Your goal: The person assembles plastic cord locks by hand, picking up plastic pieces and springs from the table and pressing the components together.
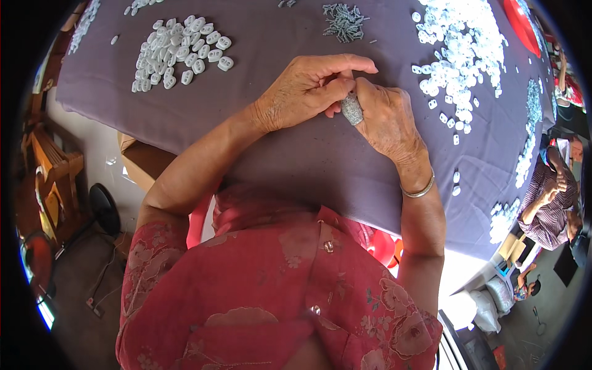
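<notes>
My left hand (311, 89) and my right hand (388, 117) meet above the dark cloth, their fingertips touching. A grey, speckled, rounded piece (352, 110), like a stubby handle, is held in my right hand, against the inner side of its fingers. The left thumb and fingers are pinched close to its upper end, while the left index finger stretches out over the right hand. Whatever lies in that pinch is hidden. Beyond the hands is a pile of small grey screws (344, 23). White oval plastic pieces with two holes (179, 49) are heaped at the far left.
A large spread of small white pieces (459, 49) covers the far right of the cloth-covered table (277, 166). Farther right are more small parts (533, 105) and a red tray (522, 28). A cardboard box (145, 161) stands below the left table edge. Other people (549, 197) sit at the right.
</notes>
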A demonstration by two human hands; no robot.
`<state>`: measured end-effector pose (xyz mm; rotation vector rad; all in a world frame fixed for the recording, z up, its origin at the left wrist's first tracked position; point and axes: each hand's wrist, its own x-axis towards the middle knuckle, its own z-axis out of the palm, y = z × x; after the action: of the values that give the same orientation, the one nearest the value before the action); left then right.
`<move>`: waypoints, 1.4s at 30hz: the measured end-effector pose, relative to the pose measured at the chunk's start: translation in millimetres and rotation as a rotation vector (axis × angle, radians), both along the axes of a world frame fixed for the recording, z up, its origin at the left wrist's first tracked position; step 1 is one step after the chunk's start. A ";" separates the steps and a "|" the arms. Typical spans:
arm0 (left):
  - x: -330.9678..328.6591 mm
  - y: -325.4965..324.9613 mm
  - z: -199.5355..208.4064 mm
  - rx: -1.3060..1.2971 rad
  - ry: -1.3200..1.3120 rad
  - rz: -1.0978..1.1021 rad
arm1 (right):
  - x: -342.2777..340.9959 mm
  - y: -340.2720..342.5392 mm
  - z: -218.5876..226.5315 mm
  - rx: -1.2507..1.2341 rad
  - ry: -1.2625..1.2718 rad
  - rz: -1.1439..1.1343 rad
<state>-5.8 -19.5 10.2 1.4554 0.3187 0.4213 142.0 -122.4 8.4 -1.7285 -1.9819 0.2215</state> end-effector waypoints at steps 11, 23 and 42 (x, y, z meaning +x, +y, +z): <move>0.5 3.7 -4.0 0.026 -0.011 -0.023 | -3.8 3.5 -0.8 0.127 0.006 -0.042; -30.1 25.3 23.7 0.357 0.154 0.160 | 0.6 3.5 8.8 0.144 0.123 -0.164; -41.3 33.1 34.6 0.756 0.122 0.458 | 90.3 -36.4 36.4 -0.129 0.195 -0.587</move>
<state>-47.1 13.6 44.8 2.1553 0.6410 0.8881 232.3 -158.8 44.8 -2.1910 -1.2796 0.3002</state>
